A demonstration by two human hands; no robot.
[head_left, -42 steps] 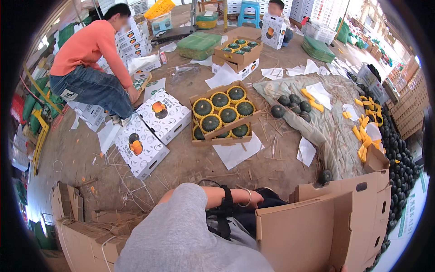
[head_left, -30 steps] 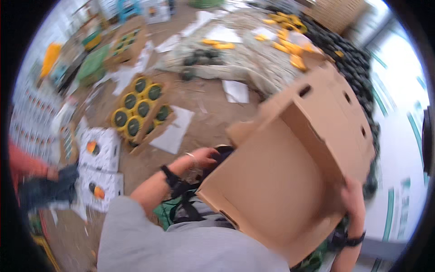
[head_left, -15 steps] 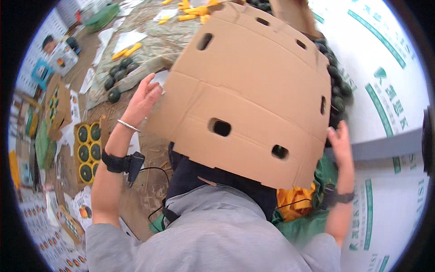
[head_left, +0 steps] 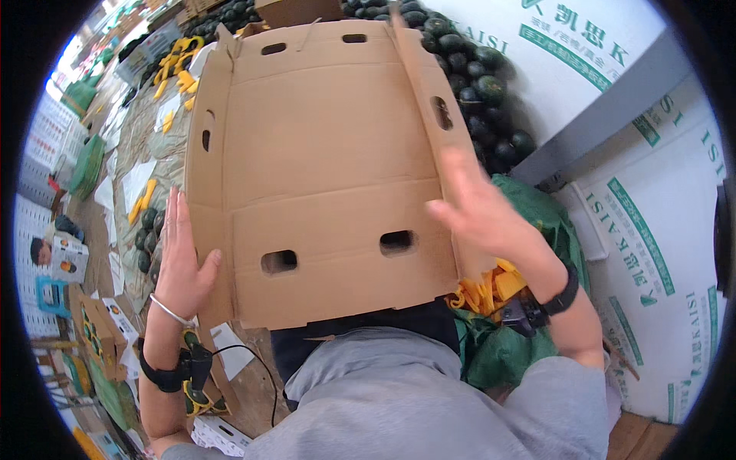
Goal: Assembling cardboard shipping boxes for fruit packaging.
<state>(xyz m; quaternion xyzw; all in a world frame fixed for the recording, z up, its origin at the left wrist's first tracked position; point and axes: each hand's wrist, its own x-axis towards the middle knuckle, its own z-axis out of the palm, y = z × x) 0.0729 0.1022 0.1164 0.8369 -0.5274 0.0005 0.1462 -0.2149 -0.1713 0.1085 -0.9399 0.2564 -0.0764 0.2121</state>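
Cardboard blank (head_left: 330, 134) is the largest thing here; it fills the middle of the view and reaches toward 12 o'clock, with its near edge over the dark trousers (head_left: 368, 326) at 6 o'clock. The step in hand, as I judge, is bringing up its side walls: the left wall (head_left: 207, 165) and the right wall (head_left: 422, 88) stand raised at a tilt, while the near flap (head_left: 330, 222) with two hand-holes lies nearly flat. The next move would call for even pressure from both sides, so that the creases do not twist.

A pile of dark green round produce (head_left: 491, 92) is at 1 o'clock, and a green sack (head_left: 491, 353) at 4 o'clock. The left hand (head_left: 184, 264), at 9 o'clock, is flat beside the left wall, its fingers together pointing to 12 and its thumb apart. The right hand (head_left: 487, 203), at 3 o'clock, is blurred, with fingers spread near the right wall; whether it touches, I cannot tell. Neither grip is closed around anything. Yellow pieces (head_left: 487, 295) show at 4 o'clock.
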